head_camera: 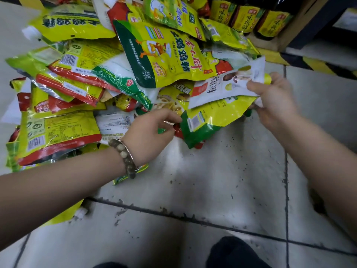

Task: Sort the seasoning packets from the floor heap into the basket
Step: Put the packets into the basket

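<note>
In the head view, your right hand (274,99) has thumb and fingers clamped on a white seasoning packet (222,86) and the yellow-green packet (208,117) beneath it, at the right edge of the packet heap (116,64) on the tiled floor (212,180). Your left hand (150,132) is at the heap with half-curled fingers; whether it grips anything is unclear.

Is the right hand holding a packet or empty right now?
Holding. The right hand pinches the white packet by its edge, thumb on top.
</note>
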A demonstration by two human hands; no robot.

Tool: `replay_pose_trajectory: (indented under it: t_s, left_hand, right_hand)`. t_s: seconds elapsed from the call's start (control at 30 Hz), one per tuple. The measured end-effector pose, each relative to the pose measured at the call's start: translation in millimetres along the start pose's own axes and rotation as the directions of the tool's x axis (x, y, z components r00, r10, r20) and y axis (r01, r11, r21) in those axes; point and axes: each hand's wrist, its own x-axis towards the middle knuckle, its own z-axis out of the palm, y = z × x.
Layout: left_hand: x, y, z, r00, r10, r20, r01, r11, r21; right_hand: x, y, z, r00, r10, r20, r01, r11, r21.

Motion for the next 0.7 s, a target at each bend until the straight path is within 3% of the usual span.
replay_pose_trajectory:
  t_s: [0.17, 0.27, 0.33, 0.4, 0.53, 0.63, 0.7]
  left_hand:
    - [8.8, 13.7, 1.5, 0.999, 0.005, 0.038, 0.005, 0.962, -0.273]
    - [15.3, 28.8, -4.0, 0.993, 0.024, -0.119, -0.075, 0.89, -0.449]
    - [21.1, 35.7, -14.0, 0.966, 0.006, -0.259, -0.144, 0.846, -0.514]
    - [23.6, 41.2, -28.1, 0.958, -0.003, -0.286, -0.166, 0.807, -0.567]
    - [23.1, 45.3, -53.7, 0.979, 0.087, -0.187, -0.186, 0.76, -0.622]
    - [19.1, 58.0, -59.0, 0.985, 0.168, 0.023, -0.116, 0.766, -0.632]
    - [16.7, 64.2, -55.2, 0.969, 0.17, 0.181, -0.027, 0.796, -0.604]
  right_hand:
    - [-32.1, -68.0, -20.2, 0.93, -0.22, 0.293, 0.224, 0.974, 0.022]
    - [-46.0, -100.9, -21.5, 0.813, -0.272, 0.514, 0.291, 0.956, 0.045]
    - [-45.9, -111.4, -19.9, 0.781, -0.241, 0.576, 0.31, 0.951, -0.022]
    - [-44.1, -116.2, -16.6, 0.753, -0.231, 0.617, 0.338, 0.939, -0.062]
    - [-45.7, -122.7, -2.0, 0.633, -0.166, 0.756, 0.317, 0.947, -0.057]
    - [-44.7, -124.3, 10.6, 0.523, -0.095, 0.847, 0.288, 0.955, -0.071]
    - [-43.0, -124.1, 18.1, 0.505, -0.104, 0.857, 0.266, 0.963, -0.039]
